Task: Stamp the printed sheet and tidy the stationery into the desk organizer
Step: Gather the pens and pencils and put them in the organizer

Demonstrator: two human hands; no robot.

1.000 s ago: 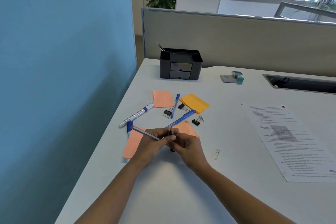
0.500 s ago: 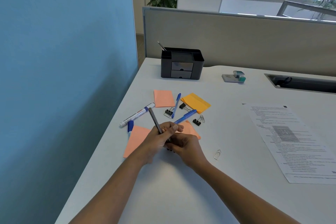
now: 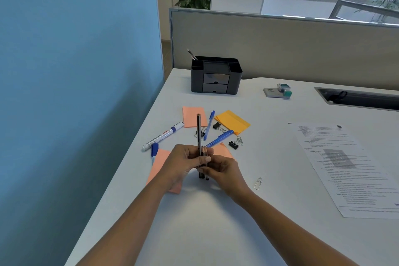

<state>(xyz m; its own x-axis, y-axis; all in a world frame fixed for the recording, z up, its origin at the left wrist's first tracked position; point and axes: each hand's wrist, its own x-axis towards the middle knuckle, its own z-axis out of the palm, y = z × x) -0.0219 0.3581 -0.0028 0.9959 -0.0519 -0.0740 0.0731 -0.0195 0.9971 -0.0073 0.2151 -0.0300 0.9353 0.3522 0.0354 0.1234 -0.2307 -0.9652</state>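
Observation:
My left hand [image 3: 183, 162] and my right hand [image 3: 222, 168] meet near the desk's front and together grip a small bundle of dark pencils [image 3: 198, 134], held upright with their tips on the desk. Beyond them lie two blue pens [image 3: 209, 125] [image 3: 220, 138], a white marker [image 3: 163, 136], a blue-capped marker [image 3: 154, 150], pink sticky notes [image 3: 194, 116], a yellow pad [image 3: 232, 122], binder clips [image 3: 234, 144] and a paper clip [image 3: 258, 183]. The black desk organizer [image 3: 216, 75] stands at the back with one pencil in it. The stamp [image 3: 278, 90] and printed sheet [image 3: 349, 168] lie to the right.
A blue partition [image 3: 75, 93] closes off the left side and a beige divider [image 3: 280, 45] the back. A cable slot [image 3: 356, 98] is cut into the desk at far right. A pink note [image 3: 160, 168] lies partly under my left hand.
The pencil in my left hand swung from lying sideways to standing upright against the ones in my right hand. Both hands have closed together around the bundle.

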